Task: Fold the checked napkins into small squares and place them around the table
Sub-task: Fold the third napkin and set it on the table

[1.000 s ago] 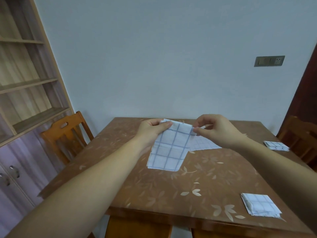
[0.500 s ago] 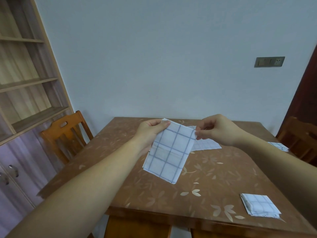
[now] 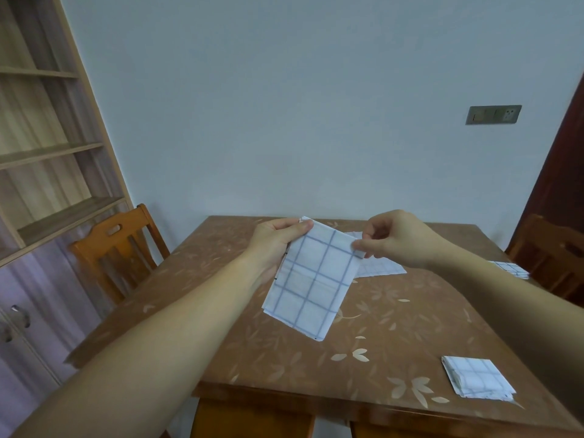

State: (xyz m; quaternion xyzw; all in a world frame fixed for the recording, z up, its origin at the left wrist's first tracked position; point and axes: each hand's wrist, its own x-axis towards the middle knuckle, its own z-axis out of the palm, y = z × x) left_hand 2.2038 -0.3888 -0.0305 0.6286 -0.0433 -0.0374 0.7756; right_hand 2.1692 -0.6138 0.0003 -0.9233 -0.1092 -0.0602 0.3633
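Blue-checked white cloth napkin is up off the table, half folded, pinched at both top corners.
Below-right of the grip, a finished checked square marks a place on the brown leaf-patterned table. The left hand and right hand let the strip hang, probably to line up the next fold. Just beyond, a flat spare napkin waits.

Napkins, 4: held napkin, flat napkin, front folded napkin, right-edge folded napkin. Hands, 2: left hand, right hand. Chairs, 2: left chair, right chair. Table, 1. Shelf unit, 1. Wall socket plate, 1.
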